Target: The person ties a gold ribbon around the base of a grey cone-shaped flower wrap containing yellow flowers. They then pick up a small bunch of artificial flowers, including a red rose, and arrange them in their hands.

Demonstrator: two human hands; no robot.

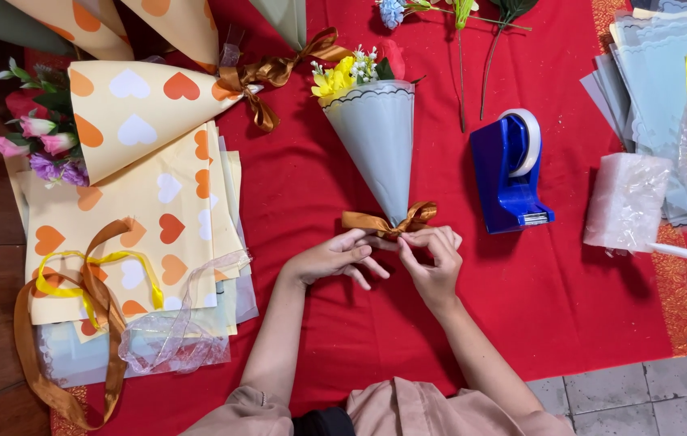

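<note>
Tying off the bottom of a small bouquet (376, 141) here, and it lies flat on the red cloth (319, 323) in the middle of the worktop, flowers pointing away and the narrow tip toward the person. Both hands meet right at that tip: the left hand (331, 258) has its grip pinched together on the brown ribbon (388, 220), and the right hand (434, 262) is clamped on the same bow from the other side, fingers curled in tight. The grey paper cone looks light and fairly stiff, but I'd guess it creases if you squeeze the wide part, so the tip where the stems bunch up seems the safe place to hold. The ribbon looks satiny, so probably slippery, and a knot could loosen if the pinch lets go. The yellow flowers (343, 74) poking out the top look delicate, best left alone. Just right of the bouquet sits a blue tape dispenser (509, 173), and farther right a wad of clear plastic (626, 202). Off to the left there's a stack of heart-print paper (138, 234) with another wrapped bouquet (129, 113) on it and loose ribbons (97, 299) draped over the edge.
</note>
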